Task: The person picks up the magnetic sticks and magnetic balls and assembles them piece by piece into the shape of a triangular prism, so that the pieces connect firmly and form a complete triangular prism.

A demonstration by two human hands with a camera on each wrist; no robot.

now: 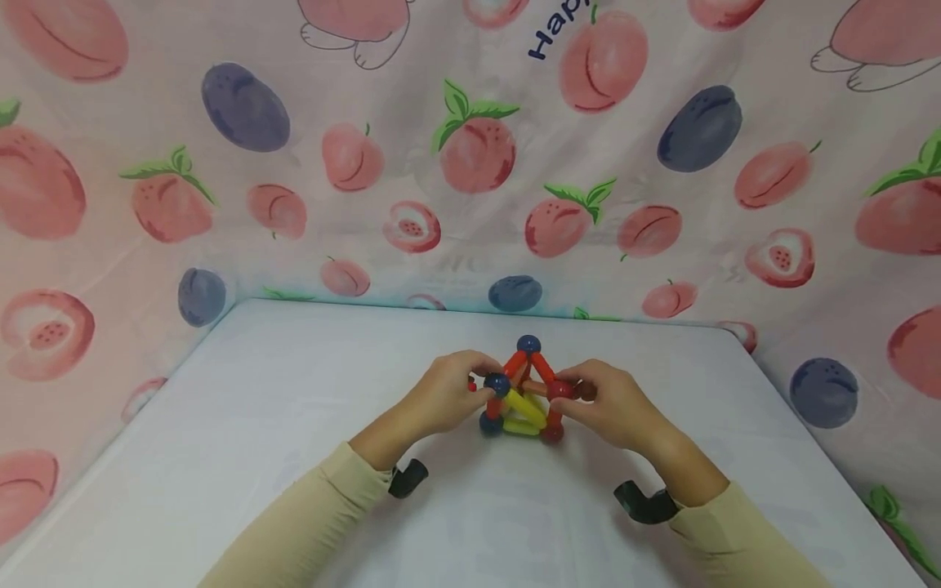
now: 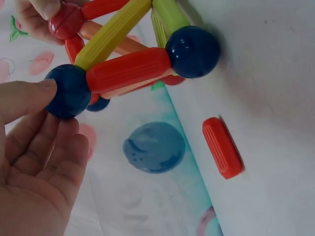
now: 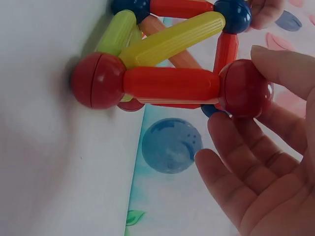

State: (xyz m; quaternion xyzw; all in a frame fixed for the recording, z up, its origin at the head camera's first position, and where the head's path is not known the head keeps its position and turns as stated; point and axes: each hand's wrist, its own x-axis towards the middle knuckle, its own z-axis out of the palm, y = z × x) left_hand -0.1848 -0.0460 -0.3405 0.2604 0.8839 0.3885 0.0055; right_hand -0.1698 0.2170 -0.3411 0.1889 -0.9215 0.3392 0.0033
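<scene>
A frame of magnetic sticks and balls stands on the white table in front of me. My left hand (image 1: 447,394) pinches the blue ball (image 2: 69,91) at its upper left corner between thumb and fingers. At the upper right corner, my right hand (image 1: 616,402) grips a red ball (image 3: 245,88) the same way. A red stick (image 3: 171,84) runs down from that ball to a lower red ball (image 3: 98,80). One yellow stick (image 1: 526,408) slants across the front. A blue ball (image 1: 528,345) tops the frame, joined by two red sticks. The rear lower part is partly hidden.
A loose red stick (image 2: 222,147) lies on the white table (image 1: 294,457) beyond my left hand. Something dark red (image 1: 586,390) shows behind my right fingers, mostly covered. A fruit-print cloth (image 1: 412,147) hangs along the table's back and sides.
</scene>
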